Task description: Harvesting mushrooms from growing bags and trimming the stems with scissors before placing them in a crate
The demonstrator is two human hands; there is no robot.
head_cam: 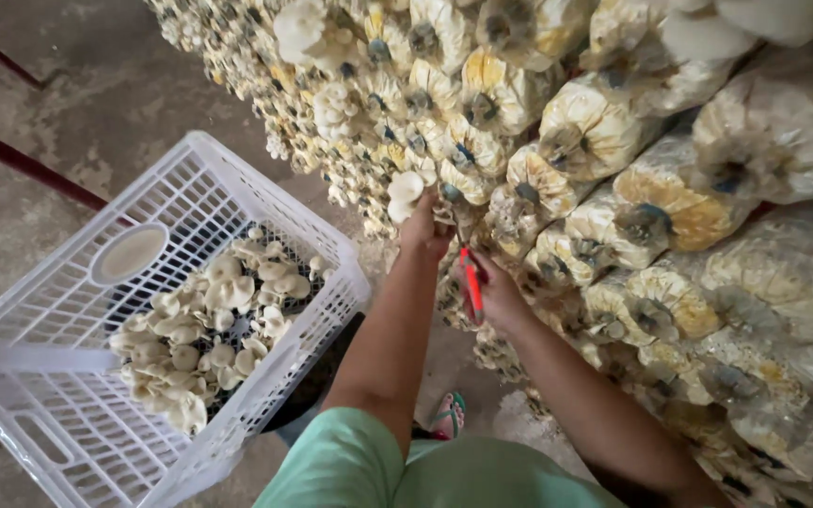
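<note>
My left hand (422, 229) reaches up to a wall of stacked mushroom grow bags (595, 132) and grips the stem of a pale oyster mushroom cluster (405, 193) growing from a bag mouth. Just to the right and a little lower, my right hand (493, 293) is closed around red-handled scissors (470, 280), whose tip points up toward the base of that cluster. A white plastic crate (68, 310) sits at my left, with a pile of harvested oyster mushrooms (209, 329) in it.
The bag wall fills the right and top of the view, with more white mushrooms (308, 33) sprouting higher up. Bare concrete floor (77, 85) lies at the left, crossed by dark red bars (21, 162). A foot in a sandal (447, 417) shows below.
</note>
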